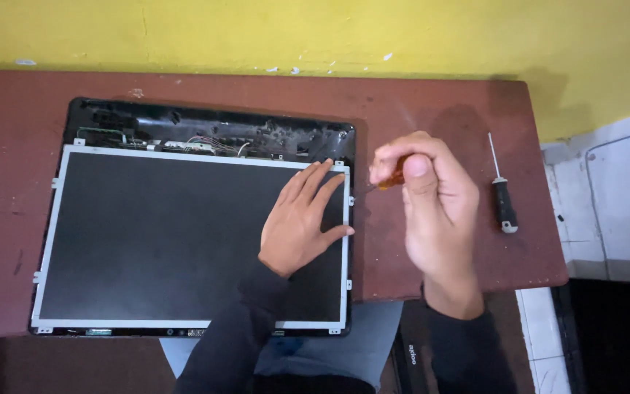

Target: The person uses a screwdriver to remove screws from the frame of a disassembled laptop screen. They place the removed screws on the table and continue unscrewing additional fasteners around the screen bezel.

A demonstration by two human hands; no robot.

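Left hand (pixel 302 219) pressed flat, fingers spread, on dark flat screen panel (pixel 162 237) near right edge. Right hand (pixel 432 197) clenched amber-handled screwdriver (pixel 390 177), tip at edge. Black-handled spare screwdriver (pixel 502 193) on reddish-brown table (pixel 432 109), well apart.

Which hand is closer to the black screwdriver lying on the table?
Right. The right hand is just beside the black screwdriver; the left hand lies flat on the screen, farther away.

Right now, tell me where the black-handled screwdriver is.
In the head view, the black-handled screwdriver lies on the reddish-brown table near its right edge, untouched, just right of the right hand, which grips an orange-handled screwdriver.
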